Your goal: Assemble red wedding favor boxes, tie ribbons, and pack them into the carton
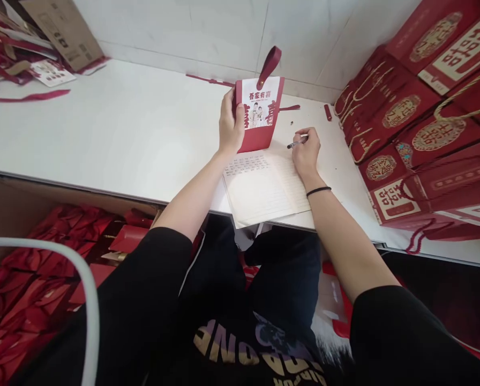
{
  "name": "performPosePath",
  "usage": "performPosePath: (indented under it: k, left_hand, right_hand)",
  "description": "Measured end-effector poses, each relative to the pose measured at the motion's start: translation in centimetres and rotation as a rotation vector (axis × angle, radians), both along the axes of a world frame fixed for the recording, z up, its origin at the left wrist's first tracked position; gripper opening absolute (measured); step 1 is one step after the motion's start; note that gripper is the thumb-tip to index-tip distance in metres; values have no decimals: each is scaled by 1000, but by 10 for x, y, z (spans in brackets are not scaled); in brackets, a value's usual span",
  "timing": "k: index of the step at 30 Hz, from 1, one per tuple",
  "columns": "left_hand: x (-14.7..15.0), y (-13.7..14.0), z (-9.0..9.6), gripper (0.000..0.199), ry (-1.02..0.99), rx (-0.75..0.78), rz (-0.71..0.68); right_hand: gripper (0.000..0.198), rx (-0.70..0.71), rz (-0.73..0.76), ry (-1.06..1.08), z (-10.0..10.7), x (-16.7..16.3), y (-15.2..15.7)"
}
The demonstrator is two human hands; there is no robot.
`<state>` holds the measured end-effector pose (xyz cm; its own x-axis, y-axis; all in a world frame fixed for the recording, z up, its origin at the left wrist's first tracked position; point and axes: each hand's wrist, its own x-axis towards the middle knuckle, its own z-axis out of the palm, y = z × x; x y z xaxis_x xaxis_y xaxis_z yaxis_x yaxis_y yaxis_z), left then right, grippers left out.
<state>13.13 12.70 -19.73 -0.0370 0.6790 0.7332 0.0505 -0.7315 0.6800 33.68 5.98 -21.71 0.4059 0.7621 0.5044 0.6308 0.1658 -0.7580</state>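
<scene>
My left hand (231, 124) grips the left side of a red gift box (256, 140) and keeps it upright at the top of an open notebook (260, 201). The box has a white printed card (260, 86) on its front and a dark red strap handle (269, 67) at the top. In my right hand (307, 153) is a pen (297, 142), its dark end pointing left above the notebook's right page. Rows of handwriting cover the upper left page. A black band circles my right wrist.
Red gift bags (409, 118) with gold patterns are stacked at the right of the white table (143, 123). Red ribbons and a cardboard box (65, 32) lie at the far left. Below the table edge, a carton (2, 198) holds several red boxes. A white curved bar (88, 300) crosses the lower left.
</scene>
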Motion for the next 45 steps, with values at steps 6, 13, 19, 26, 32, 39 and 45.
performPosePath:
  k: [6, 13, 19, 26, 32, 39, 45]
  left_hand:
    - [8, 1, -4, 55, -10, -20, 51]
    - [16, 4, -5, 53, -3, -29, 60]
    - [13, 0, -2, 54, 8, -7, 68]
    - [5, -22, 12, 51, 3, -18, 113]
    - [-2, -31, 16, 39, 10, -141, 122]
    - [-8, -33, 19, 32, -21, -242, 118]
    - [-11, -36, 18, 34, -11, -271, 109]
  right_hand:
    - [5, -5, 5, -33, 3, -2, -2]
    - [9, 36, 25, -77, -2, 1, 3]
    - [7, -28, 18, -34, 8, -8, -4]
    - [8, -136, -3, 46, 24, -25, -14]
    - [16, -105, 50, 34, 18, -28, -12]
    - [33, -94, 58, 28, 22, -32, -16]
    - [28, -26, 88, -52, 20, -31, -16]
